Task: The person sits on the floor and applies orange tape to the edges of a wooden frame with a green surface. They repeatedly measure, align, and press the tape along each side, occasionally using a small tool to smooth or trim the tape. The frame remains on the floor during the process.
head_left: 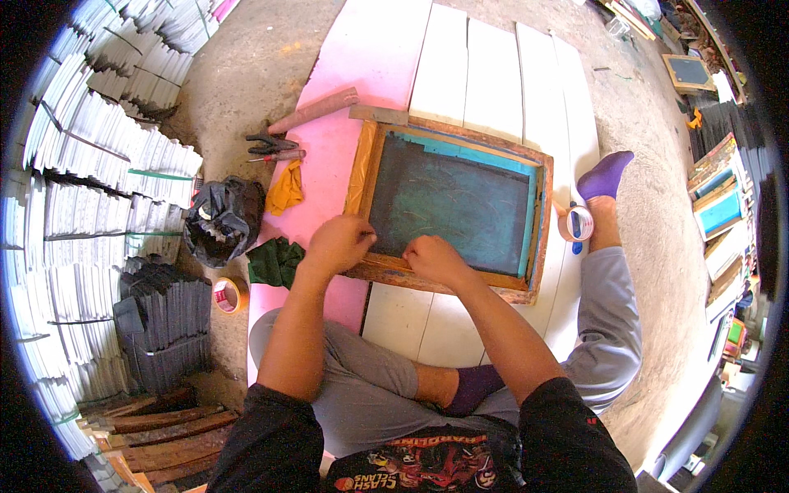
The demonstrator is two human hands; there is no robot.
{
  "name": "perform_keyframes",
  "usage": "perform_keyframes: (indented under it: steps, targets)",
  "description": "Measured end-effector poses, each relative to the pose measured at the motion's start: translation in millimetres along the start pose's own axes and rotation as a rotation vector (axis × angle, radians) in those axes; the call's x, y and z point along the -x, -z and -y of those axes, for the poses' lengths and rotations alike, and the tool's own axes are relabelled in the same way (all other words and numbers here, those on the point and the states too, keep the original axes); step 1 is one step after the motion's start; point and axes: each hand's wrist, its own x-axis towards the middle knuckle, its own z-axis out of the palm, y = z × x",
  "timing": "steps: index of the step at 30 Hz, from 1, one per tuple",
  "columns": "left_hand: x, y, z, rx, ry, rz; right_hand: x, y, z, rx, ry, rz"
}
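A screen-printing frame (538,238) with a wooden border and dark teal mesh lies flat in front of me. My left hand (341,242) is at its near left corner, the fingers closed in a pinch. Along the near edge, my right hand (437,261) is closed too, fingertips curled down by the wood. Whatever either hand pinches is too small or hidden to make out. Shiny brown tape (362,177) appears to cover the frame's left side. Beside my left hand lies a crumpled dark green cloth (277,263).
White and pink boards (329,156) lie under the frame. To the left are a yellow cloth (285,189), scissors (275,146), a black plastic bag (223,222), an orange tape roll (230,296) and stacked white bundles (90,205). A tape roll (576,223) stands by my right leg.
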Motion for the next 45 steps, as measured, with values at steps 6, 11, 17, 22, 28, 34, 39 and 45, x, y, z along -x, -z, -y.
perform_keyframes:
  steps: [6,11,17,22,28,34,39,45]
  targets:
    - [-1,0,28,0.100,0.055,-0.100,-31,-15,18,-0.209,0.122,-0.046]
    - [-2,-3,29,0.127,0.002,-0.096,-23,2,2,-0.060,0.061,0.093]
    - [-5,-5,19,0.177,-0.002,-0.083,-31,1,26,0.020,0.093,0.105]
    - [-6,-9,24,0.106,-0.011,-0.059,-46,-9,43,-0.052,0.154,0.094]
    - [-3,-7,14,0.097,-0.008,-0.041,-15,6,-5,-0.077,0.074,0.130]
    - [-3,-14,0,0.044,-0.034,0.048,39,30,-65,0.021,0.028,0.088]
    - [-5,-42,-9,-0.015,-0.258,0.160,70,47,-98,0.024,-0.042,0.126]
    - [1,-71,-40,-0.117,-0.402,0.206,90,53,-119,0.208,-0.070,0.103]
